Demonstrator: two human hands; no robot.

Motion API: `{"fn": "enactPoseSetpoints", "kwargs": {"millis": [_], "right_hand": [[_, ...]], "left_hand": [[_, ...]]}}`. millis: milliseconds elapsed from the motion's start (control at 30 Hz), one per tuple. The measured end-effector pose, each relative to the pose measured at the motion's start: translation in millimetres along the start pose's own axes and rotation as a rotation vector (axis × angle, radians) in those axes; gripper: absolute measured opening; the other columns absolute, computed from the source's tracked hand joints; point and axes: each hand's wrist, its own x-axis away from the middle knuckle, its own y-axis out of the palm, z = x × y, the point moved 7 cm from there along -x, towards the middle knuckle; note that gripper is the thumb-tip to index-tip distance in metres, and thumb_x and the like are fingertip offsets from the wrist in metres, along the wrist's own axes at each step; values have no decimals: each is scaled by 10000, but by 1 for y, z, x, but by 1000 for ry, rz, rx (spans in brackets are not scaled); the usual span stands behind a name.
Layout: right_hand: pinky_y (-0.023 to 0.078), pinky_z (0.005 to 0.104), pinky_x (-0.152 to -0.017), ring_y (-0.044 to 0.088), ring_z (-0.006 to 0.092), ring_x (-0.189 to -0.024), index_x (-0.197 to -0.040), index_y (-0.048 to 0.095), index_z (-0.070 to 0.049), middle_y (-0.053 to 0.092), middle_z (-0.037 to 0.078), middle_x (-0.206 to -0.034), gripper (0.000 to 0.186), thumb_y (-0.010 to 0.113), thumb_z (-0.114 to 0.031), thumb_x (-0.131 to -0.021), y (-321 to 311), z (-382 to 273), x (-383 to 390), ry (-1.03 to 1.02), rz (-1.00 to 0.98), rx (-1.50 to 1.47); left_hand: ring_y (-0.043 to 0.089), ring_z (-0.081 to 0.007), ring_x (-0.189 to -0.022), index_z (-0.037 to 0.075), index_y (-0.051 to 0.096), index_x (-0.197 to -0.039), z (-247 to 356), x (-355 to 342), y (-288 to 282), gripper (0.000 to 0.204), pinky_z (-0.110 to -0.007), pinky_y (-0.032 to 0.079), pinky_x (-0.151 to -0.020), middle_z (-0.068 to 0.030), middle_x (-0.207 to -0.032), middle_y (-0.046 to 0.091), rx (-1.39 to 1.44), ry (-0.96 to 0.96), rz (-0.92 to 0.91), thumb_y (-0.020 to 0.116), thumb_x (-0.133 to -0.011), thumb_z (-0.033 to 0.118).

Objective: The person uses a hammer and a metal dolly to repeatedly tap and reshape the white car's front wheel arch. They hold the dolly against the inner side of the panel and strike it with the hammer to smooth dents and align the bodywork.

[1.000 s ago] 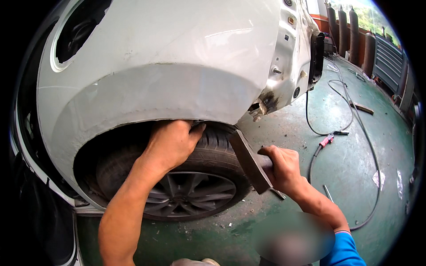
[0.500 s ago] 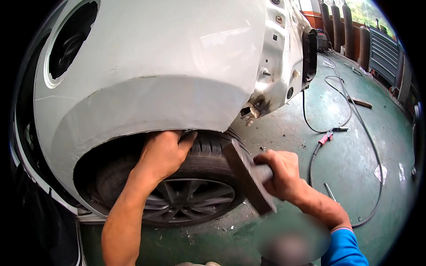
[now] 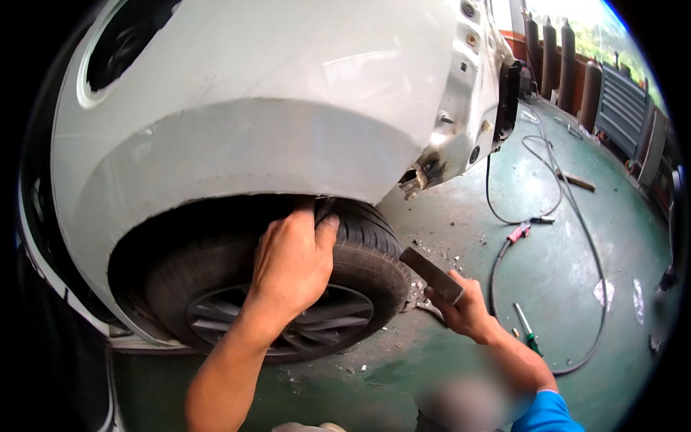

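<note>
Upr-R glare, blk fisheye rim

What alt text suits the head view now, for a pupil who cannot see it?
A person's left hand is at the wheel arch of a white car, over the tyre, its grip unclear; the right hand holds a hammer. A cable and a screwdriver lie on the green floor.

Hammer (image 3: 433, 274) tilts at 4 o'clock in view, dull grey-brown block head. Slim dark metal piece (image 3: 325, 208), mostly hidden, at hammer's 10 o'clock. White quarter panel (image 3: 252, 133) spreads at metal piece's 11 o'clock, greyish band along lower edge.
</note>
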Motion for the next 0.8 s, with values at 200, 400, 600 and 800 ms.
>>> {"fn": "enactPoseSetpoints", "kwargs": {"millis": [200,400,600,800], "right_hand": [[423,325,-546,446,128,-581,-943,617,-14,509,73,-639,135,695,-121,-917,1,28,29,284,-61,-14],[382,258,-549,450,55,-624,-875,625,-29,512,-44,-668,158,704,-159,-917,10,25,36,427,-117,17],[439,337,-539,469,135,-565,-980,615,-23,554,82,-630,209,714,-198,-923,0,12,29,440,-186,220],[459,406,-543,528,347,-552,-954,603,-35,579,173,-664,210,743,-175,-882,-12,-42,10,409,-105,199]], "left_hand": [[591,-172,-616,-70,584,-1053,-22,15,14,237,-324,484,-582,-98,-751,602,407,7,138,643,-929,122],[527,-78,-554,-39,574,-1150,-36,23,25,290,-252,446,-492,-22,-772,571,805,39,166,644,-957,164],[569,-92,-603,-39,571,-1159,-37,28,26,267,-248,472,-520,-32,-795,582,1285,-72,-151,598,-963,140],[561,-148,-515,42,243,-1508,-39,46,21,620,-256,463,-433,-118,-847,600,1524,-215,-521,557,-1000,208]]}}
